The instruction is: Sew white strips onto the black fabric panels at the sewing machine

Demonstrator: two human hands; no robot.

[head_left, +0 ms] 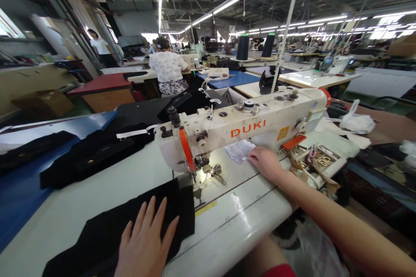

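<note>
My left hand point(147, 238) lies flat with fingers spread on a black fabric piece point(107, 225), which rests on the white machine table just left of the needle area. Under the arm of a white sewing machine point(240, 125) sits a pile of white printed labels point(238, 151). My right hand point(264, 162) reaches in from the right, its fingertips pinched at the near right edge of that pile, on a label. The presser foot point(194, 175) stands beside the far right corner of the black fabric, and a metal guide point(217, 174) is fixed to its right.
An open tray point(325, 160) with metal rings and scraps stands right of the machine. More black fabric pieces point(97, 158) lie at the left and behind. A thin post point(287, 26) rises behind the machine. A person in a patterned shirt point(169, 67) sits farther back.
</note>
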